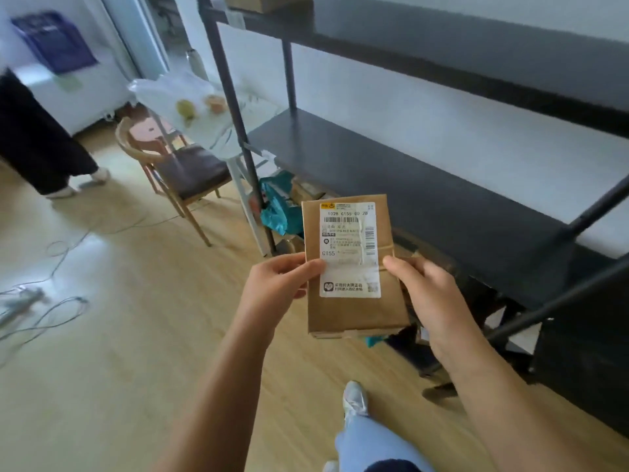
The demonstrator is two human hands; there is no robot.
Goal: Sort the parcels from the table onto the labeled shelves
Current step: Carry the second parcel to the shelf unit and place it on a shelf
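Note:
A brown cardboard parcel [357,311] with a white shipping label [349,247] is held upright in front of me, label facing the camera. My left hand [275,284] grips its left edge with the thumb on the label. My right hand [425,294] holds its right edge. The dark metal shelf unit [425,199] stands just behind and to the right of the parcel; its middle shelf is bare. Another cardboard box [262,1] sits on the upper shelf at the top edge. Teal and brown parcels [279,206] lie on the lowest level behind the held parcel.
A wooden chair [183,172] and a white table [211,110] with fruit stand left of the shelf. Another person's legs [41,137] are at the far left. Cables [44,301] lie on the wooden floor. My shoe [355,398] is below the parcel.

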